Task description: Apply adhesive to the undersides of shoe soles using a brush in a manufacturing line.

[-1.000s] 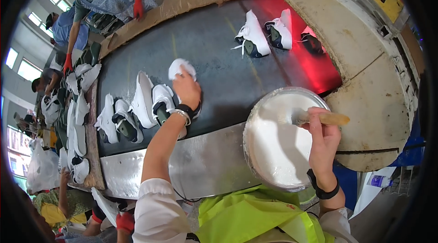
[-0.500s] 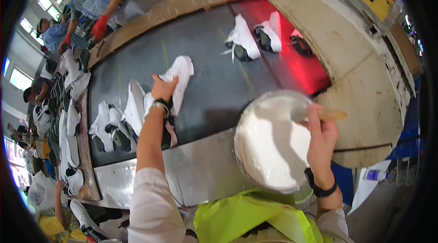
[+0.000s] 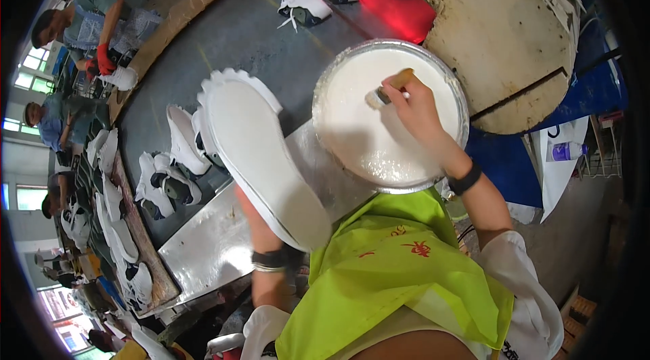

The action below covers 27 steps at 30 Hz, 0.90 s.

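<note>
My left hand point(image 3: 256, 216) holds up a white shoe point(image 3: 261, 157) with its pale sole turned toward me; the shoe hides most of the fingers, and a dark band sits on the wrist. My right hand point(image 3: 416, 108) grips a wooden-handled brush point(image 3: 387, 91), its bristles dipped in white paste inside a round metal bowl point(image 3: 406, 188). The bowl rests on a metal ledge point(image 3: 210, 245) in front of me. The shoe hangs just left of the bowl, over the ledge.
A dark grey conveyor belt point(image 3: 250, 28) carries white shoes, some close by point(image 3: 179, 143) and some far off point(image 3: 305, 1) near a red-lit opening point(image 3: 399, 11). Other people point(image 3: 88, 18) work along the belt's left side. I wear a yellow-green apron point(image 3: 393, 272).
My left hand has lifted a white shoe off the belt and brought it close, sole up. My right hand has moved the brush from the bowl's rim into the paste.
</note>
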Each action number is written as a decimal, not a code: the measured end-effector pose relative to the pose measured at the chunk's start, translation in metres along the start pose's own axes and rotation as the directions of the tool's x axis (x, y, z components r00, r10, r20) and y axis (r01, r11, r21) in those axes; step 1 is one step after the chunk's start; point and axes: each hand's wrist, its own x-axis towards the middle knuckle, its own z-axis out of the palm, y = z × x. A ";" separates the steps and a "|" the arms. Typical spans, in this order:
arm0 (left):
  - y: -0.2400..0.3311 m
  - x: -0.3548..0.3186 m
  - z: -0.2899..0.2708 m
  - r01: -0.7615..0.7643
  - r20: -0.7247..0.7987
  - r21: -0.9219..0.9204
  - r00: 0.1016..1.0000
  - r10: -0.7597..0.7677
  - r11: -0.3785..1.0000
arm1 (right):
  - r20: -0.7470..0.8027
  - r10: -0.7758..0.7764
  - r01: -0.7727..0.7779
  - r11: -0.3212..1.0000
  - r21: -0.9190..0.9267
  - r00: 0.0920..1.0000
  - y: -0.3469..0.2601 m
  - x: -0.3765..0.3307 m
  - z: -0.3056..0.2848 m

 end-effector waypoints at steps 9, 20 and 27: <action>-0.061 -0.047 -0.016 0.369 0.240 -0.124 0.912 -0.333 0.921 | 0.007 -0.065 0.066 0.998 -0.017 0.998 -0.024 0.004 -0.009; -0.031 -0.024 0.036 0.462 0.184 -0.176 0.883 -0.432 0.869 | 0.265 -0.006 -0.109 0.902 0.417 0.964 -0.101 -0.017 0.031; -0.023 -0.024 0.043 0.411 0.123 -0.095 0.909 -0.399 0.907 | 0.193 0.054 -0.124 0.920 0.372 0.980 -0.079 0.028 0.036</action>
